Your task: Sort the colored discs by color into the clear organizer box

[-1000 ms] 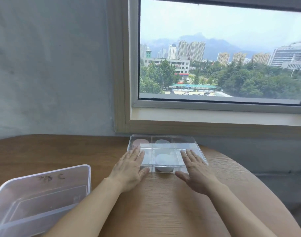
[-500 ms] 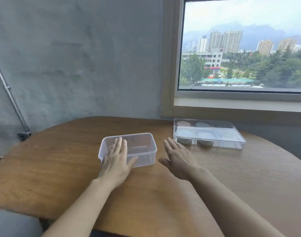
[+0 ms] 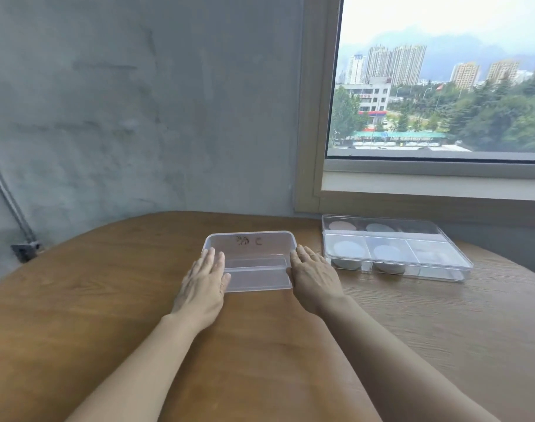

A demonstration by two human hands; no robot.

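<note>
The round brown wooden worktop point(image 3: 77, 300) carries a clear, divided plastic organizer box point(image 3: 436, 274) at its far right. A translucent rectangular plastic container point(image 3: 251, 248) stands near it, at centre. The left hand point(image 3: 203, 281) lies against the container's left end and the right hand point(image 3: 314, 278) against its right end. Each grip is spread, with the fingers straight. The pale round discs point(image 3: 346, 249) lie in the organizer's compartments, their colours too washed out to tell.
</note>
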